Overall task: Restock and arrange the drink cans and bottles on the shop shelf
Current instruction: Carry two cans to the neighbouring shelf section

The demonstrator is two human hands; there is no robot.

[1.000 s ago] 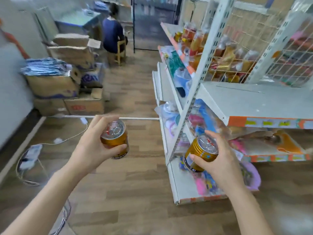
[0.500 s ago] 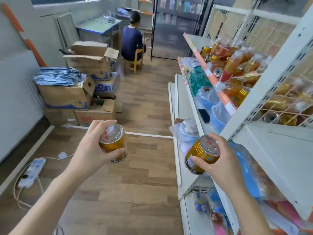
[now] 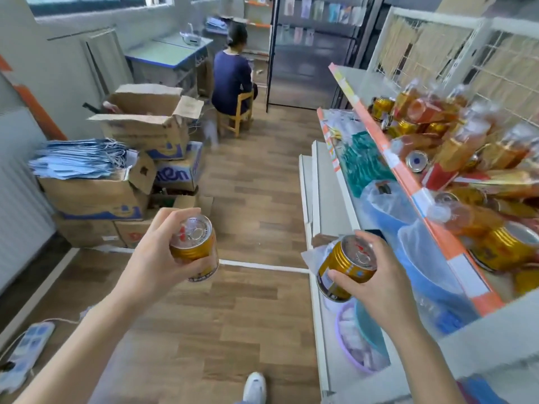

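Left grip (image 3: pixel 154 252) wrapped round gold can (image 3: pixel 195 246) well left of shelf (image 3: pixel 408 182); right grip (image 3: pixel 376 284) clasped second can (image 3: pixel 345 266) just beside shelf edge; both held tops upward, likely for standing among jumbled bottles (image 3: pixel 455 153)

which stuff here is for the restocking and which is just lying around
Job: first gold can in left hand, second gold can in right hand, cans and bottles on the drinks shelf.
Lying about: cardboard boxes, power strip, blue basins.
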